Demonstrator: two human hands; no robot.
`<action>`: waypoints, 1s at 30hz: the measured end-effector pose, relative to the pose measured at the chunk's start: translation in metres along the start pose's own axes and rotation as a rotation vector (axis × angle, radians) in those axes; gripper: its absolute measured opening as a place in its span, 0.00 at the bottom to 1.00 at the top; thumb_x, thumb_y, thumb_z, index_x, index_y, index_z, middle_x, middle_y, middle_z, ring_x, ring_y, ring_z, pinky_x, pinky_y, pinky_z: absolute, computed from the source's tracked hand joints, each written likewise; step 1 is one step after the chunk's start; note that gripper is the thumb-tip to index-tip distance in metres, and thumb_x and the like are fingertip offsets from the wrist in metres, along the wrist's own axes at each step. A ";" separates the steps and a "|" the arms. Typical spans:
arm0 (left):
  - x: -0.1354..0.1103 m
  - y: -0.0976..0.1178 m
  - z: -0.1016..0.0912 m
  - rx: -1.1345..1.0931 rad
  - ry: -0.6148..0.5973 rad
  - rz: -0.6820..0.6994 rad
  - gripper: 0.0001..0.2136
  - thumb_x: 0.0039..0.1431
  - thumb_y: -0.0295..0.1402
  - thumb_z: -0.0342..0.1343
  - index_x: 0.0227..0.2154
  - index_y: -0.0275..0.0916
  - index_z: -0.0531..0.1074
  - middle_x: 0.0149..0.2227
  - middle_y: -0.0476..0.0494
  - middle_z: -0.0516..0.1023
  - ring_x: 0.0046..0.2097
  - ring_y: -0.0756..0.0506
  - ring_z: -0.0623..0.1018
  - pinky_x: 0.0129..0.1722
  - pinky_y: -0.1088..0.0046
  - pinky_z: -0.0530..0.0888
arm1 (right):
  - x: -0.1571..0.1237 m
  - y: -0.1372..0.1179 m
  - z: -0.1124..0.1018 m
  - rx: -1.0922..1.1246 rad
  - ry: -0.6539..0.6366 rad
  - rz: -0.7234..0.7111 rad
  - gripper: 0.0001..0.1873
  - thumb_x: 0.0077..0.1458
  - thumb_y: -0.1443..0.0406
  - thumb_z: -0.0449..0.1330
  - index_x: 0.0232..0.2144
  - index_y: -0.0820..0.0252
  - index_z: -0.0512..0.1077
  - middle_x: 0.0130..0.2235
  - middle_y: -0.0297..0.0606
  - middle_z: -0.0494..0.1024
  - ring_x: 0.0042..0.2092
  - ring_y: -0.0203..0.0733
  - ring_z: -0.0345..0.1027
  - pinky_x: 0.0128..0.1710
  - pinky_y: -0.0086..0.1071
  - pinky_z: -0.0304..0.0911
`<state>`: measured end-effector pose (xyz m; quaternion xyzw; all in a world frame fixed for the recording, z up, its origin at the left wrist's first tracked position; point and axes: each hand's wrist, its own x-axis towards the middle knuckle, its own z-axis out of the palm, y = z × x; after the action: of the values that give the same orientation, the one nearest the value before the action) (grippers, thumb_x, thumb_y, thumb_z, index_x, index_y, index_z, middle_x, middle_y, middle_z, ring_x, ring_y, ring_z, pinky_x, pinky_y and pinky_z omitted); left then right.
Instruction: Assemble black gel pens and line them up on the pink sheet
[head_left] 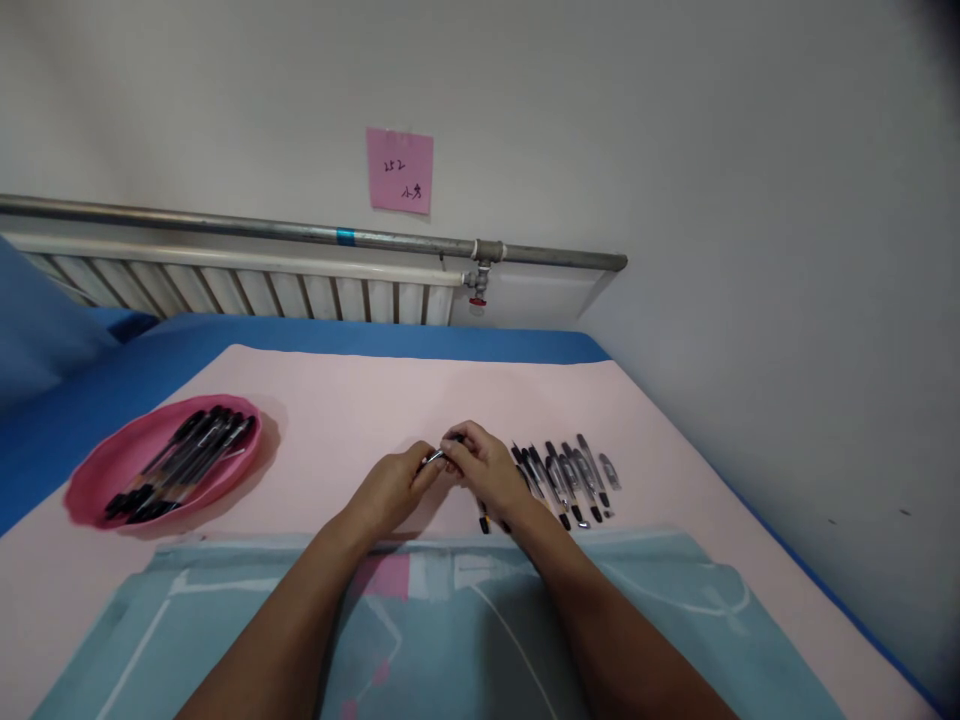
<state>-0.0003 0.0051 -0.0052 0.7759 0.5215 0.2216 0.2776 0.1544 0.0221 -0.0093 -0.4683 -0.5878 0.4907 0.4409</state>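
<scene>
Blue cloth (435, 645) fills bottom of frame; left hand (386, 492) and right hand (491, 472) at center, both grips pinching one pen (433, 456); loose pens (556, 480) right of center; pink bowl (81, 492) of pens at left.

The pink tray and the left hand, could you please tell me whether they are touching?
Apart: the head view shows a broad stretch of pink surface between the tray and the left hand.

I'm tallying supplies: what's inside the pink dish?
The pink dish holds a heap of dark-capped pens. Overlapping pens cover part of its floor and hide portions of those beneath, so I cannot give an exact count.
</scene>
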 end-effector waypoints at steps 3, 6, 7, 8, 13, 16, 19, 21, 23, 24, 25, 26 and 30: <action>0.000 0.000 0.000 0.021 -0.017 0.010 0.15 0.60 0.42 0.38 0.37 0.39 0.66 0.29 0.46 0.75 0.30 0.47 0.72 0.29 0.75 0.61 | -0.001 0.001 0.002 -0.035 -0.013 0.004 0.06 0.48 0.61 0.56 0.28 0.57 0.67 0.20 0.28 0.68 0.23 0.32 0.63 0.23 0.25 0.58; 0.000 0.001 0.000 0.040 -0.015 0.014 0.15 0.60 0.42 0.38 0.36 0.40 0.66 0.29 0.46 0.74 0.29 0.47 0.72 0.28 0.75 0.61 | -0.001 0.001 0.003 -0.035 -0.005 0.020 0.07 0.48 0.60 0.56 0.28 0.57 0.67 0.20 0.28 0.68 0.22 0.32 0.62 0.22 0.25 0.58; 0.000 0.001 0.000 0.051 -0.012 0.017 0.15 0.61 0.42 0.37 0.36 0.40 0.66 0.28 0.47 0.74 0.28 0.48 0.72 0.28 0.75 0.60 | -0.001 0.001 0.003 -0.033 -0.007 0.025 0.07 0.48 0.60 0.56 0.28 0.57 0.66 0.21 0.28 0.68 0.22 0.32 0.62 0.21 0.25 0.58; -0.001 0.001 0.000 0.063 -0.010 0.020 0.15 0.61 0.41 0.37 0.35 0.40 0.66 0.28 0.47 0.74 0.28 0.48 0.72 0.27 0.75 0.60 | -0.001 0.001 0.003 -0.031 -0.009 0.031 0.07 0.48 0.60 0.55 0.28 0.57 0.66 0.21 0.28 0.69 0.22 0.32 0.62 0.21 0.24 0.58; -0.001 0.002 -0.001 0.088 -0.009 0.034 0.14 0.61 0.40 0.37 0.33 0.41 0.65 0.27 0.48 0.73 0.27 0.49 0.71 0.26 0.76 0.59 | -0.002 0.000 0.003 -0.020 -0.018 0.062 0.08 0.48 0.60 0.55 0.30 0.58 0.66 0.22 0.30 0.70 0.22 0.31 0.62 0.18 0.23 0.57; -0.002 0.003 -0.002 0.061 -0.001 0.044 0.13 0.61 0.39 0.37 0.32 0.40 0.65 0.27 0.48 0.73 0.28 0.49 0.71 0.28 0.76 0.60 | -0.002 -0.001 0.003 -0.016 -0.018 0.085 0.09 0.48 0.59 0.55 0.30 0.58 0.66 0.22 0.30 0.69 0.22 0.32 0.61 0.15 0.22 0.55; -0.002 0.003 -0.003 0.042 0.002 0.043 0.13 0.61 0.38 0.38 0.31 0.40 0.65 0.26 0.49 0.72 0.27 0.49 0.70 0.28 0.77 0.61 | -0.003 -0.002 0.003 -0.007 -0.021 0.095 0.09 0.47 0.59 0.55 0.29 0.58 0.66 0.21 0.30 0.69 0.21 0.31 0.60 0.14 0.21 0.54; -0.002 0.003 -0.003 0.038 0.003 0.039 0.13 0.60 0.38 0.39 0.30 0.40 0.66 0.25 0.49 0.72 0.26 0.50 0.70 0.27 0.77 0.60 | -0.003 -0.002 0.003 0.004 -0.025 0.097 0.09 0.47 0.59 0.56 0.29 0.59 0.66 0.21 0.29 0.69 0.20 0.30 0.60 0.15 0.21 0.54; -0.002 0.003 -0.003 0.042 0.001 0.036 0.12 0.60 0.37 0.39 0.30 0.40 0.66 0.24 0.50 0.71 0.26 0.50 0.69 0.26 0.77 0.59 | -0.003 -0.002 0.004 0.016 -0.023 0.104 0.09 0.47 0.59 0.56 0.29 0.59 0.66 0.20 0.29 0.68 0.19 0.30 0.59 0.15 0.21 0.54; -0.001 0.003 -0.003 0.046 0.001 0.035 0.12 0.60 0.37 0.39 0.30 0.39 0.66 0.24 0.50 0.71 0.26 0.50 0.69 0.26 0.77 0.59 | -0.002 -0.003 0.004 0.021 -0.022 0.108 0.09 0.47 0.60 0.56 0.29 0.59 0.66 0.20 0.29 0.68 0.19 0.30 0.59 0.15 0.21 0.53; -0.001 0.003 -0.003 0.050 0.000 0.035 0.12 0.60 0.37 0.39 0.30 0.39 0.66 0.24 0.49 0.71 0.26 0.50 0.69 0.26 0.77 0.59 | -0.002 -0.003 0.004 0.027 -0.021 0.111 0.09 0.47 0.60 0.56 0.28 0.59 0.66 0.20 0.29 0.68 0.19 0.30 0.59 0.14 0.21 0.53; -0.001 0.003 -0.003 0.053 -0.001 0.035 0.12 0.60 0.37 0.39 0.30 0.39 0.66 0.25 0.49 0.71 0.26 0.50 0.69 0.26 0.77 0.59 | -0.002 -0.003 0.005 0.033 -0.022 0.113 0.08 0.46 0.60 0.56 0.28 0.59 0.66 0.20 0.29 0.68 0.19 0.30 0.59 0.14 0.21 0.53; -0.001 0.004 -0.004 0.044 -0.002 0.039 0.12 0.60 0.37 0.39 0.29 0.39 0.66 0.25 0.49 0.72 0.27 0.50 0.70 0.27 0.77 0.60 | -0.002 -0.003 0.006 0.055 -0.023 0.116 0.08 0.47 0.60 0.56 0.28 0.59 0.65 0.19 0.28 0.68 0.18 0.29 0.58 0.15 0.21 0.53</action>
<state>-0.0007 0.0038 -0.0001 0.7921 0.5107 0.2146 0.2564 0.1488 0.0185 -0.0073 -0.4835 -0.5509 0.5368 0.4177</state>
